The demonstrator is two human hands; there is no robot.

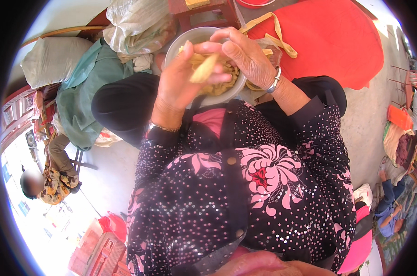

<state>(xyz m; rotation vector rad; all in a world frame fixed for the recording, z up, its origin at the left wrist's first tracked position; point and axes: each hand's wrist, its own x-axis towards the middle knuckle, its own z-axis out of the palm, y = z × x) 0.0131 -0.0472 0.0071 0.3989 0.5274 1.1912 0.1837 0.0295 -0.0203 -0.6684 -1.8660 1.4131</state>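
Both my hands are raised over a pale round tub [239,87] between my knees, and it holds folded, yellowish strip material [224,86]. My left hand [175,78] is curled around a short, pale yellow strip [204,69], blurred by motion. Close beside it, my right hand [252,60] has its thumb and forefinger apart, and I see nothing held in it. Some fingers of both hands overlap and hide one another. A flat yellow band [279,34] loops beyond my right hand and lies partly over a red round surface.
The red round surface [332,43] spreads to the right. A small wooden stool [208,16] stands behind the tub. Plastic sacks [135,27] and green cloth [86,92] are piled on the left. Other people sit farther off on both sides.
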